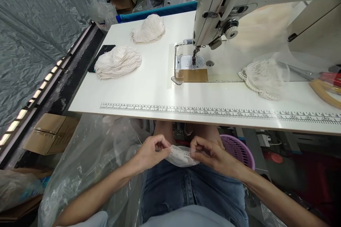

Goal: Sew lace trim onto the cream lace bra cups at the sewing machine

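Observation:
Over my lap, in front of the table edge, a small piece of sheer white fabric with lace trim (182,155) is stretched between both hands. My left hand (156,150) pinches its left end between thumb and fingers. At the other end, my right hand (205,151) is closed in a pinch on the lace edge. On the sewing table, a stack of lace-edged pieces (118,63) lies at the left, with a smaller cream fabric bundle (149,30) behind it. Another lace piece (266,78) lies at the right.
A sewing machine (213,14) stands on the white table (149,94), its presser foot (194,58) over the needle plate. Scissors (325,85) with orange and red handles lie at the right. A printed ruler runs along the front edge. Below are a purple basket (238,150) and clear plastic (93,156).

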{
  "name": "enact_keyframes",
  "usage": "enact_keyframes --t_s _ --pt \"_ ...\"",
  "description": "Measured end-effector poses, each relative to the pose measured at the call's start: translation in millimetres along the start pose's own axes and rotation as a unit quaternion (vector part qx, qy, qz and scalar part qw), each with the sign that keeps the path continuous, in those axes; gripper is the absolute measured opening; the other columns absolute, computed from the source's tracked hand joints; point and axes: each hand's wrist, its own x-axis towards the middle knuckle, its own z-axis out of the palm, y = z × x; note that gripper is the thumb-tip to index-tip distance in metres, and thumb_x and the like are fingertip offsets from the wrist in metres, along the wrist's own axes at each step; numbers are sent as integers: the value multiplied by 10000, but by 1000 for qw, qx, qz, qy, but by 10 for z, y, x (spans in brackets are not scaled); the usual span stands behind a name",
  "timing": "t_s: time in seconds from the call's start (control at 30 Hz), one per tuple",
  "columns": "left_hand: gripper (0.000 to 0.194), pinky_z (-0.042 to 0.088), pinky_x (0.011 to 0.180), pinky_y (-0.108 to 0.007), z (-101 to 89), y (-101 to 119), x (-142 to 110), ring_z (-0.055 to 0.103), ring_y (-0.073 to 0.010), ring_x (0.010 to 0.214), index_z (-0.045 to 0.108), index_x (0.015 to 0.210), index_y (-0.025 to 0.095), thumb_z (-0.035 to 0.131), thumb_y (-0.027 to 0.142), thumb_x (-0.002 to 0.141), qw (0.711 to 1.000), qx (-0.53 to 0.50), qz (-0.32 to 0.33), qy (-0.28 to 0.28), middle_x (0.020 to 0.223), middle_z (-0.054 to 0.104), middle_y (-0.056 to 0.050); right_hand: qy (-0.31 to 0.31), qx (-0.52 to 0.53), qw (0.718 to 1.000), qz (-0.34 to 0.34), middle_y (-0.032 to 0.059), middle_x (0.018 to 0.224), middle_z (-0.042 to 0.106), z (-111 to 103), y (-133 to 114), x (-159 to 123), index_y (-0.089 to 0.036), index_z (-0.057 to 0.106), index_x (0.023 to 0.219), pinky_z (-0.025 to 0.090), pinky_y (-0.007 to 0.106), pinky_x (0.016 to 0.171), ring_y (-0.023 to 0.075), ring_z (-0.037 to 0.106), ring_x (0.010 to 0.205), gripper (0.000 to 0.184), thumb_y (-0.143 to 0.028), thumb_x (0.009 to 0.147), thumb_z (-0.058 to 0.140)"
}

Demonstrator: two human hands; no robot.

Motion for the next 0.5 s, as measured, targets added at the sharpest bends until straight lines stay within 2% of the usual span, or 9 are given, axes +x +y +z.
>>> enact_keyframes --t_s 0.17,0.23,0.37,0.5 --pt "114 390 614 -205 3 8 -29 516 -107 679 537 715 147 592 226 776 1000 2 6 11 746 581 -8 6 -16 1000 -15 -23 713 478 6 -27 -14 -196 458 800 337 230 576 105 412 633 214 -386 895 486" --pt "115 394 624 -202 -10 22 -42 515 -104 690 562 828 152 608 246 781 999 -31 -12 3 764 575 -6 -7 9 1000 -11 -17 732 516 3 -40 -20 -197 467 842 367 232 597 107 454 651 209 -399 888 496" --pt "310 411 681 -217 -52 34 -57 537 -115 741 569 1045 167 647 301 776 991 -115 -53 -37 821 605 -30 -50 70 996 23 14 762 625 -16 -64 -23 -187 486 950 430 253 646 126 546 693 270 -428 848 554" --pt "297 418 686 -218 -62 55 -64 544 -116 744 616 989 159 685 314 746 984 -143 -87 -54 827 613 -36 -98 98 989 47 37 800 675 -46 -73 -25 -172 566 993 458 265 676 141 599 722 314 -435 822 584"
